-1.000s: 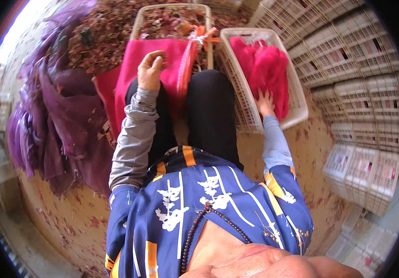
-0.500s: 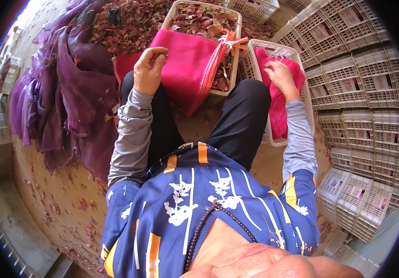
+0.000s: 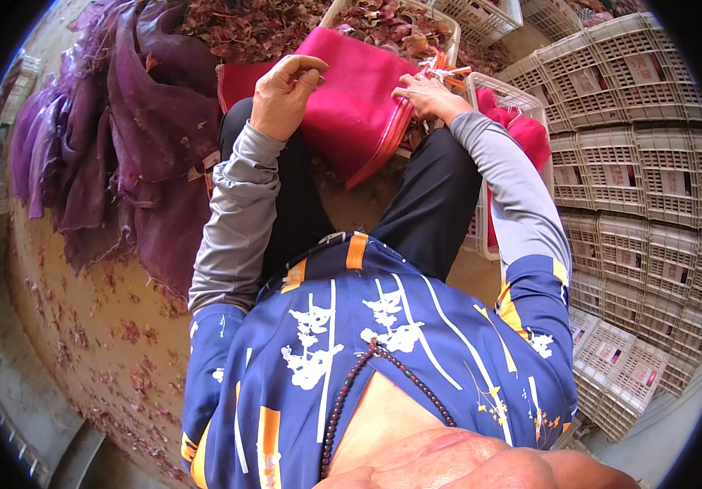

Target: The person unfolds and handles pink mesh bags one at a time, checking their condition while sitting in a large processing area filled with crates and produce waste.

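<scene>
Pink-red fabric bags [image 3: 351,90] lie in a flat stack in front of my knees, with orange edges and orange-and-white ties at the far right corner. My left hand [image 3: 284,98] hovers over the stack's left part, thumb and curled fingers drawn together; anything between them is too small to make out. At the stack's right edge, my right hand [image 3: 434,99] has its fingertips closed on the border of the bags, just below the ties. More pink fabric [image 3: 526,137] sits in a white plastic crate [image 3: 548,175] beyond my right knee.
A cream crate [image 3: 454,41] of dry reddish skins stands behind the bags, with a heap of similar skins [image 3: 257,28] beside it. Purple netting [image 3: 135,138] is piled at left. Stacked white crates [image 3: 612,171] line the right. Skins litter the floor [image 3: 98,326].
My right hand has left the crate of pink fabric and moved left onto the edge of the bag stack. My left hand keeps its curled pose over the stack. The view has shifted slightly.
</scene>
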The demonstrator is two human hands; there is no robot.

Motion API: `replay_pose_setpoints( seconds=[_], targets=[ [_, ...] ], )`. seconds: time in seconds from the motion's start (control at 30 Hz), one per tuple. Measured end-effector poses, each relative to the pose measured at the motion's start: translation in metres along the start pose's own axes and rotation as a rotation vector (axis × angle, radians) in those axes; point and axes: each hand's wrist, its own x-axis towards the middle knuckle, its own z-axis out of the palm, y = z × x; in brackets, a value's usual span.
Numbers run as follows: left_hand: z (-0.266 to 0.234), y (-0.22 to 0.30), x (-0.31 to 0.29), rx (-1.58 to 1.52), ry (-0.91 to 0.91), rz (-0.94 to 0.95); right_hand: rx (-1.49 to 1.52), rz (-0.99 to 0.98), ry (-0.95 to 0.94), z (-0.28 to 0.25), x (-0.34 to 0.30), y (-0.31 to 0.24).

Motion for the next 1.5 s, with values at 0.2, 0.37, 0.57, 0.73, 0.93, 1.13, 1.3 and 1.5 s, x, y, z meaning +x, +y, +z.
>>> replay_pose_setpoints(
  seconds=[0.2, 0.37, 0.57, 0.73, 0.93, 1.13, 1.3, 1.5],
  targets=[
    [-0.003, 0.005, -0.003, 0.049, 0.031, 0.043, -0.063, 0.01, -0.098, -0.014, 0.019, -0.016],
    [-0.004, 0.005, -0.003, 0.056, 0.034, 0.046, -0.069, -0.062, -0.034, -0.002, 0.028, -0.003],
    [0.013, 0.004, -0.007, 0.42, -0.148, 0.196, 0.318, 0.034, 0.241, -0.012, 0.01, 0.0],
    [0.062, -0.029, -0.029, 0.781, -0.287, -0.057, 0.282, -0.068, 0.824, -0.044, -0.019, -0.043],
    [0.093, -0.045, -0.013, 0.745, -0.071, -0.063, 0.192, -0.293, 1.083, -0.063, -0.033, -0.077],
    [0.095, -0.071, -0.004, 0.516, 0.087, -0.025, 0.335, -0.318, 1.047, -0.065, -0.065, -0.105],
    [0.078, -0.026, 0.0, 0.569, 0.134, 0.065, 0.42, 0.109, 1.091, -0.051, -0.069, -0.086],
    [0.034, -0.002, 0.016, 0.934, 0.155, -0.108, 0.7, 0.438, 1.437, -0.05, -0.087, -0.064]
  ],
)
